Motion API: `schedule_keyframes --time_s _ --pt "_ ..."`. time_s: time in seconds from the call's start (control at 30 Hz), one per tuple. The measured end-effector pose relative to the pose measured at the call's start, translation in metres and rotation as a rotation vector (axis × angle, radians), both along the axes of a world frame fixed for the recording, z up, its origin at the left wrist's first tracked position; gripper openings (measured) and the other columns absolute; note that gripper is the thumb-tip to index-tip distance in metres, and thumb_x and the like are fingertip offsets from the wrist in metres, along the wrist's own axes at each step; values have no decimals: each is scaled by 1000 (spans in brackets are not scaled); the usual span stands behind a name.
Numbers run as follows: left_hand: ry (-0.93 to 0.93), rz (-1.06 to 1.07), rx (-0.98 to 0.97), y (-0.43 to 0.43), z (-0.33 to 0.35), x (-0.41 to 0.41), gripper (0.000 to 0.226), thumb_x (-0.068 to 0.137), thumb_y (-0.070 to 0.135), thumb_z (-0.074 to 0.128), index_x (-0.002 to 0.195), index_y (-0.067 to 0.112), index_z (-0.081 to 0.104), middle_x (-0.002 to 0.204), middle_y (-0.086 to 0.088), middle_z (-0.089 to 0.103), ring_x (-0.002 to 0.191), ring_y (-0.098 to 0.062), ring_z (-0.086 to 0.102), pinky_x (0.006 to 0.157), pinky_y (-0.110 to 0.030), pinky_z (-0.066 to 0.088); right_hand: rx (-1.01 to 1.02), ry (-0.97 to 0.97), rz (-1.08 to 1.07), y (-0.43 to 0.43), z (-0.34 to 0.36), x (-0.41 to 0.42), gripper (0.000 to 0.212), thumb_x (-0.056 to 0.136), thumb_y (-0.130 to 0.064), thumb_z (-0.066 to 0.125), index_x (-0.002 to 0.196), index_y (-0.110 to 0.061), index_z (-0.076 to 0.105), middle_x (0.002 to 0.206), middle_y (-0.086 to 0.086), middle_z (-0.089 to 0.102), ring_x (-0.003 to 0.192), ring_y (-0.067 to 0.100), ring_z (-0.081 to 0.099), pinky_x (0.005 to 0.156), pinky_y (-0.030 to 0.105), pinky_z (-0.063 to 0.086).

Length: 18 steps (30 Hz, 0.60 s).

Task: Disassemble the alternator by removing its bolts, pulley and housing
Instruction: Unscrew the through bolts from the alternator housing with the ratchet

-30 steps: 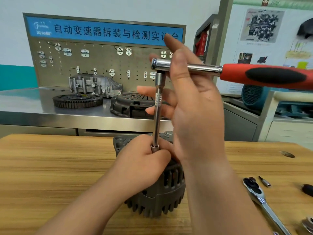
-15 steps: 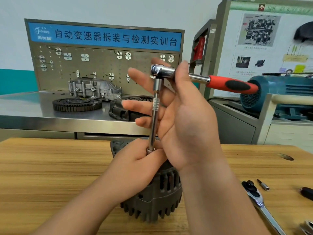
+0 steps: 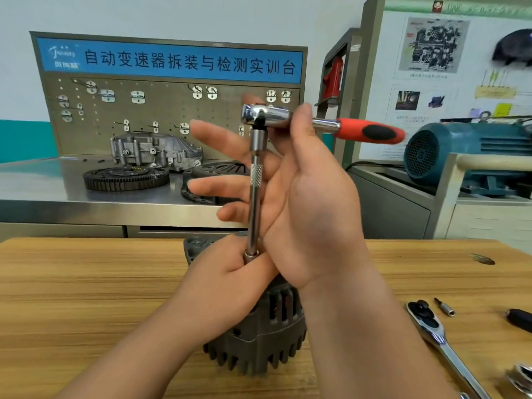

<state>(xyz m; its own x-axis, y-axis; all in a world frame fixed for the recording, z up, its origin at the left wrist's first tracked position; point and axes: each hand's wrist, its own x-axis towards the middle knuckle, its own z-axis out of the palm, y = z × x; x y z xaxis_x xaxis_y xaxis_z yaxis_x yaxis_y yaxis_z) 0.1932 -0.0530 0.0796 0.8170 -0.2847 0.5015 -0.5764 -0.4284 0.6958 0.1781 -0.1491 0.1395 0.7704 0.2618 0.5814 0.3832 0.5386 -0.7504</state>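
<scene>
— Where is the dark grey finned metal alternator (image 3: 259, 344)?
— Standing on the pale wooden table (image 3: 86, 283), largely under the two hands; the left hand (image 3: 227, 286) rests on its top, fingers curled round the foot of the slim chrome extension bar (image 3: 255, 197), which stands upright
— And the right hand (image 3: 305, 214)?
— Raised just beside the bar; thumb in front and forefinger behind pinch the head end of the chrome ratchet with a red and black handle (image 3: 365, 132); its other fingers are straight and spread; the handle points off to the right, roughly level
— Anything else on the table?
— Off to the right, apart from the alternator, a second all-chrome ratchet (image 3: 431, 329) lies flat; a small metal bit (image 3: 444, 308) lies just beside its head
</scene>
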Motion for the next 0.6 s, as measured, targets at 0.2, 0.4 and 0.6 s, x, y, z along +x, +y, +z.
schedule_keyframes --time_s 0.2,0.4,0.6 --pt "4 25 -56 -4 -1 1 40 78 45 44 47 20 44 40 3 34 38 -10 31 37 -18 24 14 -159 -248 5 -5 0 30 99 -37 43 127 -33 54 93 7 73 58 15 66 47 21 48" --pt "8 111 -69 -4 -1 2 37 67 44 46 68 7 51 59 -22 48 52 -20 41 54 -32 33 -60 -409 -481 14 -12 4 38 100 -21 45 138 -23 48 103 17 64 74 26 64 51 13 46" --pt "22 100 -51 -4 -1 1 34 75 48 45 49 26 50 37 6 35 38 -9 35 39 -19 27 -53 -197 -217 6 -9 8 36 97 -50 30 122 -35 51 74 8 68 50 16 60 45 23 45"
